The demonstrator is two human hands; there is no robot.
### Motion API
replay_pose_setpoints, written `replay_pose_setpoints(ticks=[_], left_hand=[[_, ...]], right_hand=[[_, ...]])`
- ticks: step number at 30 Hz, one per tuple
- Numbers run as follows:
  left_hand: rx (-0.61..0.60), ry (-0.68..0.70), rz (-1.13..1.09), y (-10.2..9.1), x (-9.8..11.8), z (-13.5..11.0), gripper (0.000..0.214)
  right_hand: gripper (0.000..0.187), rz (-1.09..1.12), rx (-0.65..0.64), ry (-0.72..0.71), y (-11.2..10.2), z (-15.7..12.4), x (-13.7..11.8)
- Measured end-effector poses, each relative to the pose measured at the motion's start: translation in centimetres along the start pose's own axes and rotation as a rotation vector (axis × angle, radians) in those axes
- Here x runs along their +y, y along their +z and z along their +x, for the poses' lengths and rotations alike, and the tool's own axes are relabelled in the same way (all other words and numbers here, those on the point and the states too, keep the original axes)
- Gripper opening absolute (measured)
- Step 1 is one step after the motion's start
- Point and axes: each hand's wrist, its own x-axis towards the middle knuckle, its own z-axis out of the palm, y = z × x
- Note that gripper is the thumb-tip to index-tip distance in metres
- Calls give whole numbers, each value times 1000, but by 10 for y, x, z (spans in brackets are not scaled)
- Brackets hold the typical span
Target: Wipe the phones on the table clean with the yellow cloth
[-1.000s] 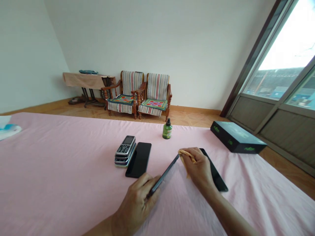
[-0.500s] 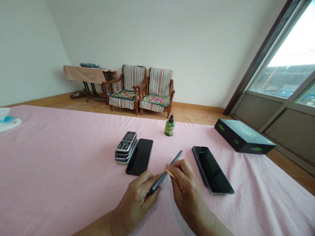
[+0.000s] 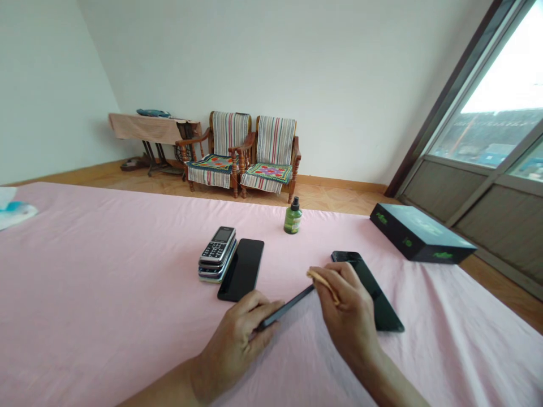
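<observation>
My left hand (image 3: 232, 350) grips a dark slim smartphone (image 3: 288, 307) by its lower end, tilted on edge above the pink sheet (image 3: 106, 294). My right hand (image 3: 348, 308) pinches a small yellowish cloth (image 3: 323, 285) against the far end of that phone. Under and behind my right hand lies a black smartphone (image 3: 368, 278), partly hidden. Left of my hands sit a small stack of keypad phones (image 3: 217, 254) and, touching it, another black smartphone (image 3: 241, 269), face up.
A green pump bottle (image 3: 292, 216) stands beyond the phones, and a dark box with green marks (image 3: 419, 234) lies at the sheet's far right. A tissue (image 3: 14, 212) lies at the left edge. Beyond the sheet are a wood floor, two armchairs (image 3: 241, 155) and a glass door (image 3: 479, 130).
The held phone has swung from a steep tilt to a flatter one, pointing right. My right hand has moved up and right with the cloth, now over the lying smartphone.
</observation>
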Motion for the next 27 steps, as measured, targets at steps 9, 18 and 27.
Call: replay_pose_setpoints(ticks=[9,18,27], left_hand=[[20,-53,-3,2,1,0,19],[60,-28,-115,4,-5,0,17],[71,-47,-134,2,-6,1,22]], right_hand=[[22,-71,-43,-14,4,-7,6],[31,213,-178,-159,36,-35,-54],[28,175,-190,-216,35,-34,-45]])
